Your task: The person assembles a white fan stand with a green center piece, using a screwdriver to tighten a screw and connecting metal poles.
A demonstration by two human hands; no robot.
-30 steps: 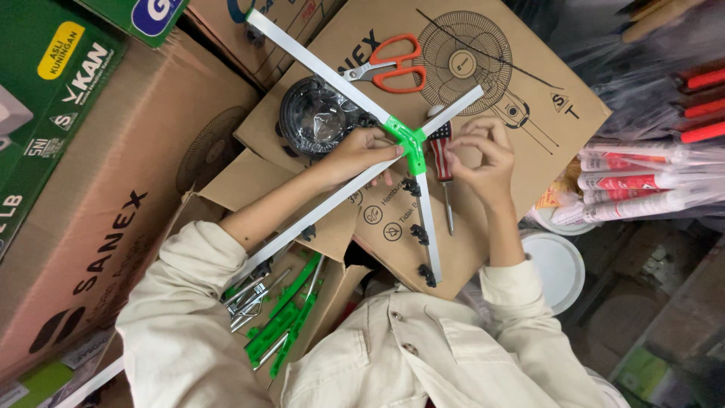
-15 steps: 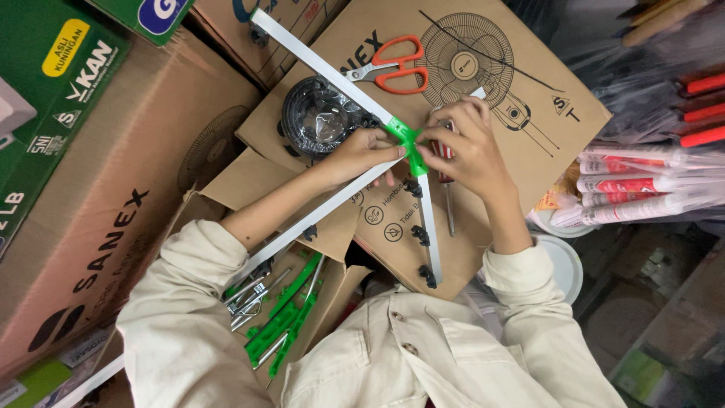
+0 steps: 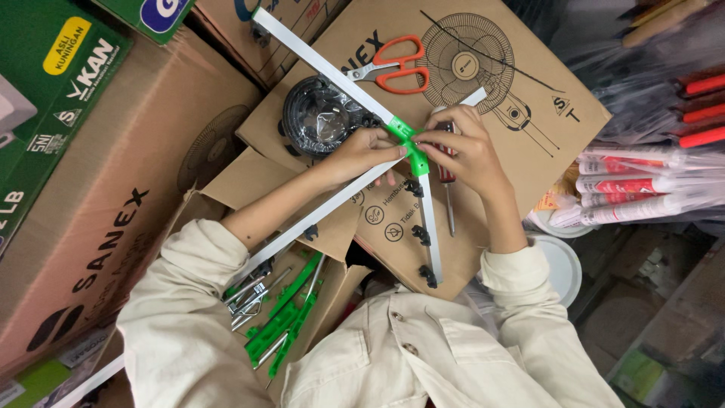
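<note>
A green plastic hub (image 3: pixel 408 146) joins several white bars (image 3: pixel 325 72) that fan out over a cardboard box (image 3: pixel 521 83). My left hand (image 3: pixel 361 153) grips the hub from the left, where a long bar runs down towards my sleeve. My right hand (image 3: pixel 462 148) pinches the hub from the right, fingers curled onto it. One bar (image 3: pixel 427 227) points towards me and carries black clips. A screwdriver (image 3: pixel 449 204) with a red and black handle lies on the box, partly under my right hand.
Orange-handled scissors (image 3: pixel 398 72) lie on the box beyond the hub. A round black part in clear plastic (image 3: pixel 321 117) sits to the left. Green plastic pieces and metal rods (image 3: pixel 283 313) fill an open box near my left elbow. Wrapped tubes (image 3: pixel 642 189) lie at the right.
My right hand has moved left from beside the screwdriver onto the green hub and closed its fingers on it. My left hand has kept its grip.
</note>
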